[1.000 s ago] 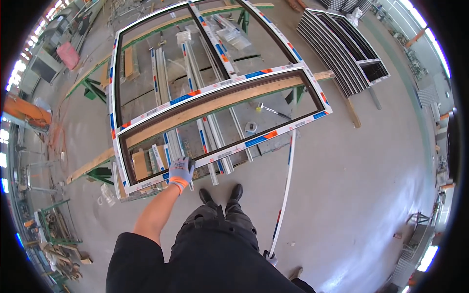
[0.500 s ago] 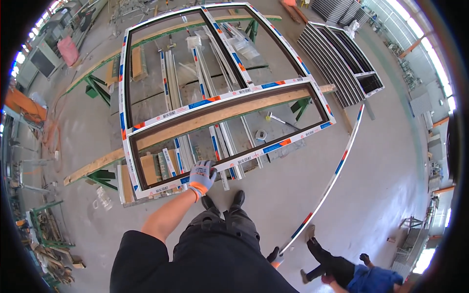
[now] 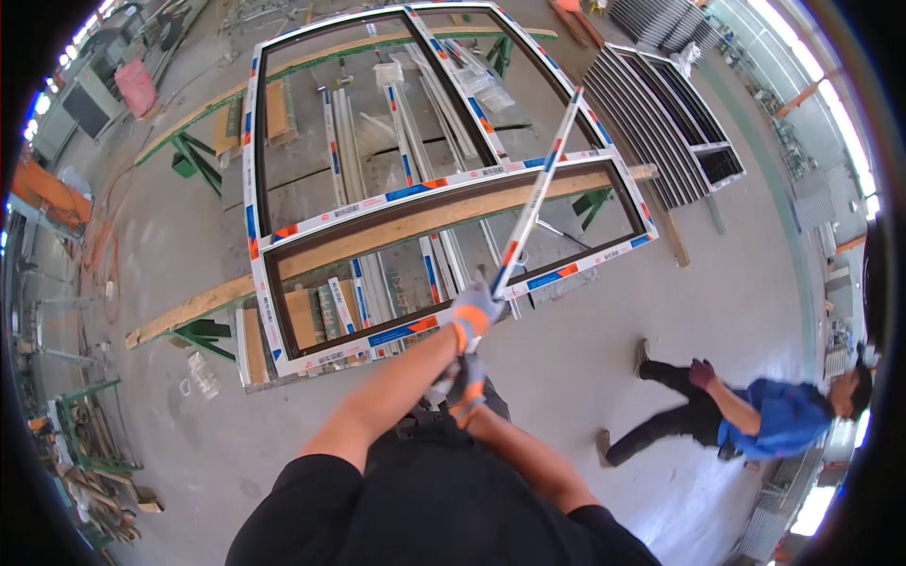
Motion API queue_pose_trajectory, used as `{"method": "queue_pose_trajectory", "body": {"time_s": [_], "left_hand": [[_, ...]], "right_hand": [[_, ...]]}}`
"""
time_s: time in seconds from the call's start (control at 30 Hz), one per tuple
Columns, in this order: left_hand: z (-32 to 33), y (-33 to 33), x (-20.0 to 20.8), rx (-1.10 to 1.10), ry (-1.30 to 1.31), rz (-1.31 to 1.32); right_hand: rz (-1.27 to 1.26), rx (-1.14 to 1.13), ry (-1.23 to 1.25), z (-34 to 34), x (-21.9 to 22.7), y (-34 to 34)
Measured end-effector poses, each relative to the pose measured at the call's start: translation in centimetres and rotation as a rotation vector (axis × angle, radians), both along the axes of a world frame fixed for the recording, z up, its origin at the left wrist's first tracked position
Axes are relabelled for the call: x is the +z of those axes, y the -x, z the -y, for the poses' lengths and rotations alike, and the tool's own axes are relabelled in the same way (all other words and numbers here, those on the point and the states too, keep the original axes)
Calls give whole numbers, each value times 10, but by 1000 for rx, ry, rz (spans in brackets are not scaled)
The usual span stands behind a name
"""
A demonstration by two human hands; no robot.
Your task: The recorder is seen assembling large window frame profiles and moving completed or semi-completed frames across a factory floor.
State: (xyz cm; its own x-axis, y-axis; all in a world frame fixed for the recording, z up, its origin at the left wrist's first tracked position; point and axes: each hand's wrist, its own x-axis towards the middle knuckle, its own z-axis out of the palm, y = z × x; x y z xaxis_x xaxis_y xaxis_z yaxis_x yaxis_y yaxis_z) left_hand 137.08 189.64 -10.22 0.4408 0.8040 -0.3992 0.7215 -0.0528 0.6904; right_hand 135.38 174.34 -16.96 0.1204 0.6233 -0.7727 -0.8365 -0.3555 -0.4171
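A long, narrow profile strip (image 3: pixel 533 203), white with red and blue film, slants up and away from me over the right part of a large window frame (image 3: pixel 406 328). My left hand (image 3: pixel 477 307), in a grey glove with an orange cuff, is closed around the strip near the frame's front bar. Lower down, close to my body, my right hand (image 3: pixel 464 389) grips the strip's near end; its fingers are partly hidden. The frame has dark inner edges and film-covered faces, and lies flat on wooden beams (image 3: pixel 377 231).
Green trestles (image 3: pixel 198 335) carry the beams. Beneath the frame lie several profile bars (image 3: pixel 349 151) and cardboard. A dark louvred panel (image 3: pixel 651 132) rests at the far right. On the right, a person in blue (image 3: pixel 774 415) walks by. Orange machinery (image 3: pixel 47 193) stands at the left.
My left hand has left the frame's front bar and taken hold of the strip. My right hand has brought the strip from my right side to the front. The other person has moved right.
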Motion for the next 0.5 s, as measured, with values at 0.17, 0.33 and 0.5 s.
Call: {"method": "queue_pose_trajectory", "body": {"time_s": [0.17, 0.33, 0.5], "left_hand": [[-41, 61, 0, 69, -45, -41], [-62, 121, -10, 4, -349, -430], [-98, 146, -38, -36, -333, -559]], "right_hand": [[419, 842, -263, -63, 60, -29], [1728, 1131, -298, -192, 83, -255], [2215, 1122, -77, -364, 54, -516]]}}
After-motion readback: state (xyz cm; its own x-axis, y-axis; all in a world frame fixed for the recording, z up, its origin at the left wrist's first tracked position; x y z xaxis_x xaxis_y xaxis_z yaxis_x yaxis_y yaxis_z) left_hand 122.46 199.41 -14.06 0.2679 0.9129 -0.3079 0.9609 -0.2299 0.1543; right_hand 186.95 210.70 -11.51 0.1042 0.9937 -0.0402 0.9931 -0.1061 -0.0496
